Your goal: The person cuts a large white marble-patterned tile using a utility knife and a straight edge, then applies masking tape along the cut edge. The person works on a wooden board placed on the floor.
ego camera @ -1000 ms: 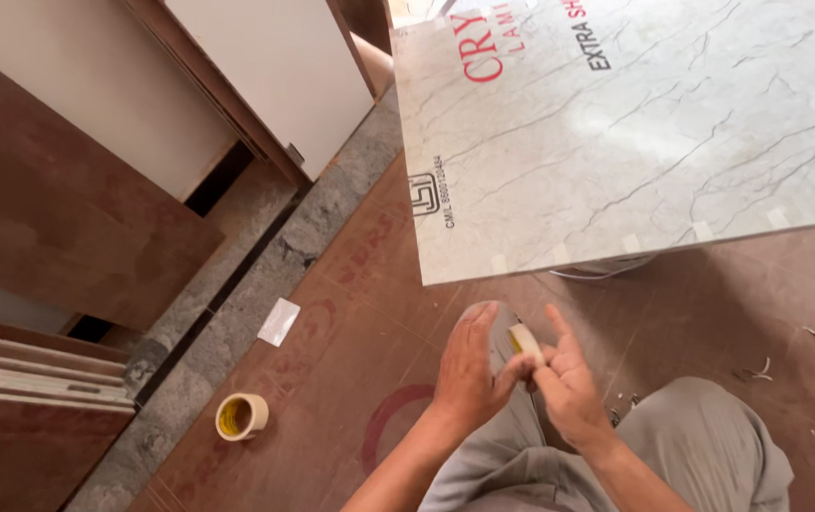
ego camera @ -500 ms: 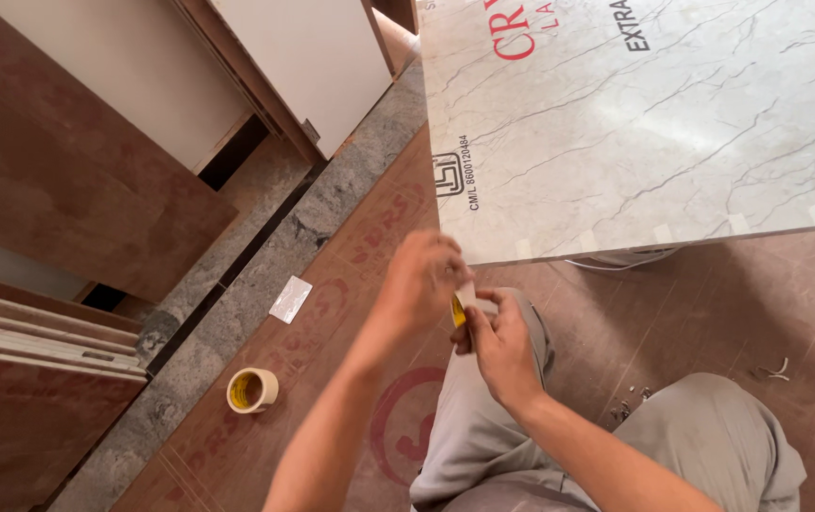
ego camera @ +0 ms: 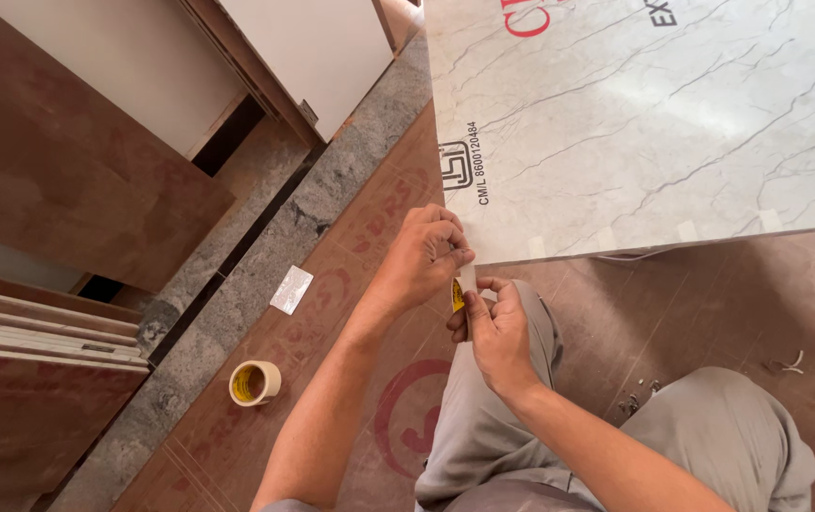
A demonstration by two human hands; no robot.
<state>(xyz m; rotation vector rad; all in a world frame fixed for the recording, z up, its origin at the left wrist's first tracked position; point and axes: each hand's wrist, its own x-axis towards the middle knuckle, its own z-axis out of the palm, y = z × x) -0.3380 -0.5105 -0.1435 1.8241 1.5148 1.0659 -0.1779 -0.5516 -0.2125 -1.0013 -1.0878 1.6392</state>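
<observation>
Head view: left hand [ego camera: 426, 258] at the corner of the marble-patterned sheet [ego camera: 654, 123], grip pinched on a strip of pale tape [ego camera: 467, 279] at the sheet's edge. Right hand [ego camera: 493, 327] just at 5 o'clock of the left, grip clenched around a small yellow tool [ego camera: 457, 296], touching the tape. Sheet filling 1 o'clock, more tape tabs along its lower edge. Brown board floor [ego camera: 351, 246] underneath. Tape roll [ego camera: 255, 382] at 8 o'clock, well apart. Grey stone strip [ego camera: 237, 284] and wooden panels [ego camera: 66, 180] at 10 o'clock.
</observation>
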